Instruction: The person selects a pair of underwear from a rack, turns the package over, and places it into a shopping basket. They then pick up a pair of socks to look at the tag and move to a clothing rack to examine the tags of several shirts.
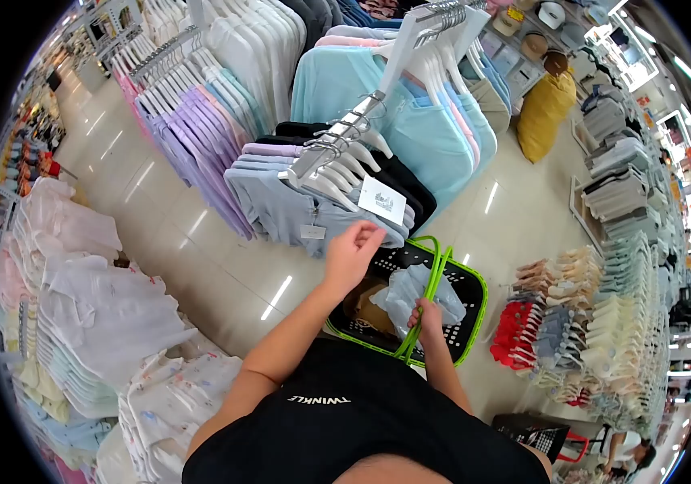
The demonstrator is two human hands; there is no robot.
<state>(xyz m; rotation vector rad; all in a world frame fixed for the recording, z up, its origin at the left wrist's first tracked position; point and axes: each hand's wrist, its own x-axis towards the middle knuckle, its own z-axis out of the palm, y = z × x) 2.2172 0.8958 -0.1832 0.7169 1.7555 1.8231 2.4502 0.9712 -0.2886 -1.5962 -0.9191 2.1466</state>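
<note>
My left hand (353,252) is at the shoulder of a grey-blue shirt (273,211) on the front of a hanging rack. Its fingers are bent and pressed together against the fabric, just under a white hang tag (382,200). Lower right, my right hand (428,318) is wrapped round the green handles (436,278) of a shopping basket (473,331). The basket is black with a green rim. Inside it lie a pale blue plastic-looking bundle (400,297) and something brown (371,310), partly hidden.
Light blue tops (426,133) and lilac shirts (200,137) hang on the rack ahead. White garments (104,298) hang close on my left. Children's-size clothes (563,315) hang at right. A yellow sack (545,117) stands on the tiled floor. A person (626,448) is at lower right.
</note>
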